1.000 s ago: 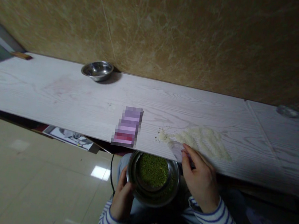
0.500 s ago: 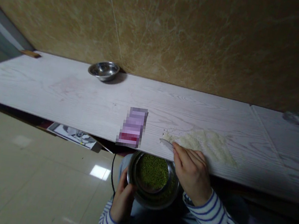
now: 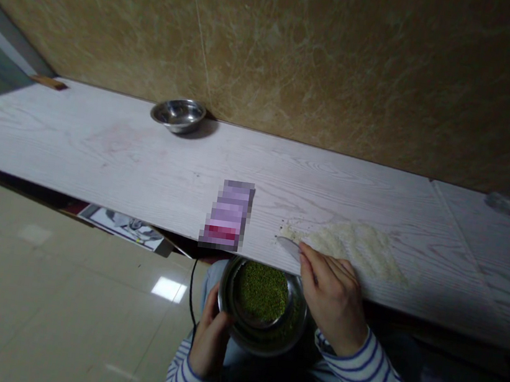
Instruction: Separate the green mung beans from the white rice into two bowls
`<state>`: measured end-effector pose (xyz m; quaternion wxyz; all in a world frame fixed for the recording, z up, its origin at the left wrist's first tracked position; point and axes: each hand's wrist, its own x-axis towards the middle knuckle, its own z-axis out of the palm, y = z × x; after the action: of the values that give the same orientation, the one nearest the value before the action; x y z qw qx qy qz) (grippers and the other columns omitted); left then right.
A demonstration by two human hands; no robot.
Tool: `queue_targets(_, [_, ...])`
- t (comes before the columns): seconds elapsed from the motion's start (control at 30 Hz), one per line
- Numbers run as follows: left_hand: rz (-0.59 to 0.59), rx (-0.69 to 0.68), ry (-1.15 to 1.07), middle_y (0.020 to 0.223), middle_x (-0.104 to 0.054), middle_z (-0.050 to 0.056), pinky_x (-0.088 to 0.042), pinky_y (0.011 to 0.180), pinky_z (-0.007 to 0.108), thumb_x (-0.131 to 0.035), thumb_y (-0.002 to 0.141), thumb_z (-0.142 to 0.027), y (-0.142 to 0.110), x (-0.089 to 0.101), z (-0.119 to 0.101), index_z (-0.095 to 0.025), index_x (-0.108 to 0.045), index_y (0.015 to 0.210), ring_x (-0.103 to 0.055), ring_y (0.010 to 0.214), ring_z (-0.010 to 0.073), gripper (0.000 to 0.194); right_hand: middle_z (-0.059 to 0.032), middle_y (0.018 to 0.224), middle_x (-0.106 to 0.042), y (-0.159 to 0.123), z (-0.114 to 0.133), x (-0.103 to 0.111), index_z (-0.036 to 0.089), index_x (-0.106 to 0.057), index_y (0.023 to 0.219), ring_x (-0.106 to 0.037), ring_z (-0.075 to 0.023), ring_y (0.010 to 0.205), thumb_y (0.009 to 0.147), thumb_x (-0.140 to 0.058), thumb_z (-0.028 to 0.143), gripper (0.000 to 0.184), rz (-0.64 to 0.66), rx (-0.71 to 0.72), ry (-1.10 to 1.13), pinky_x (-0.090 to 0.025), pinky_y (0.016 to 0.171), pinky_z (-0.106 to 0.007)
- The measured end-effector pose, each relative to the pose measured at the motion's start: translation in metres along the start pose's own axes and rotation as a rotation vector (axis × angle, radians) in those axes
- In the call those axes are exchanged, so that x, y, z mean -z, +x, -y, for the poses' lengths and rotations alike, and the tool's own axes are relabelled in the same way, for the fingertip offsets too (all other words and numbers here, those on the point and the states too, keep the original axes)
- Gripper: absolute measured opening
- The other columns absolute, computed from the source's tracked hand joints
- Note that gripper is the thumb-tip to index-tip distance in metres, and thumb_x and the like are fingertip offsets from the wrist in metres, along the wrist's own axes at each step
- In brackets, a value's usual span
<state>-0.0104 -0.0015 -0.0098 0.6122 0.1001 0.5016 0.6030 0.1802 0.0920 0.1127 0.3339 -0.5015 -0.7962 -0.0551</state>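
My left hand (image 3: 211,339) grips the left rim of a large steel bowl (image 3: 258,345) that rests on my lap. A smaller steel bowl with green mung beans (image 3: 265,291) sits inside it. My right hand (image 3: 335,295) pinches a small metal utensil with a thin, rounded tip (image 3: 288,244); I cannot tell if it is a spoon or a knife. The tip is low over the table by its front edge, beside small dark specks. Behind my right fingers white, rice-like grains (image 3: 365,246) are spread in a thin layer.
The pale wooden table (image 3: 112,166) runs along a marbled wall. A blurred purple phone-like object (image 3: 228,212) lies at its front edge. An empty steel bowl (image 3: 178,116) stands near the wall. Below the table are an open drawer (image 3: 125,228) and a black cable (image 3: 190,298).
The view has shifted slightly. My right hand keeps its hold on the utensil, at nearly the same place by the grains. My left hand stays on the bowl.
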Motion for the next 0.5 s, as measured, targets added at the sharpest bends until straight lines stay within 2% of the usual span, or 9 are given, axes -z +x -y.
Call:
queue_targets(0.23, [0.017, -0.036, 0.012, 0.128, -0.072, 0.006, -0.044, 0.113, 0.053, -0.079, 0.069, -0.031, -0.0019, -0.0027, -0.0032, -0.028, -0.071, 0.124, -0.058, 0.131, 0.0376, 0.056, -0.0092, 0.098, -0.082, 0.0011, 0.0058, -0.0008, 0.015, -0.071, 0.115, -0.077, -0.0199, 0.082, 0.1, -0.053, 0.01, 0.024, 0.009, 0.01, 0.035, -0.049, 0.076, -0.034])
queue_targets(0.4, [0.015, -0.037, -0.003, 0.123, -0.073, 0.007, -0.044, 0.112, 0.052, -0.081, 0.065, -0.028, -0.0018, -0.0026, -0.0033, -0.027, -0.072, 0.123, -0.057, 0.132, 0.0386, 0.059, -0.0099, 0.097, -0.082, 0.0003, 0.0034, -0.0011, 0.014, -0.071, 0.114, -0.076, -0.0202, 0.08, 0.1, -0.053, 0.01, 0.024, -0.02, 0.002, -0.009, -0.049, 0.076, -0.035])
queue_targets(0.5, [0.01, -0.022, -0.004, 0.124, -0.073, 0.007, -0.044, 0.112, 0.054, -0.079, 0.066, -0.029, -0.0019, -0.0022, -0.0018, -0.029, -0.071, 0.127, -0.058, 0.131, 0.0388, 0.061, -0.0096, 0.098, -0.082, 0.0016, 0.0041, -0.0036, 0.015, -0.071, 0.116, -0.076, -0.0198, 0.081, 0.1, -0.051, 0.009, 0.025, 0.005, 0.008, -0.007, -0.048, 0.075, -0.035])
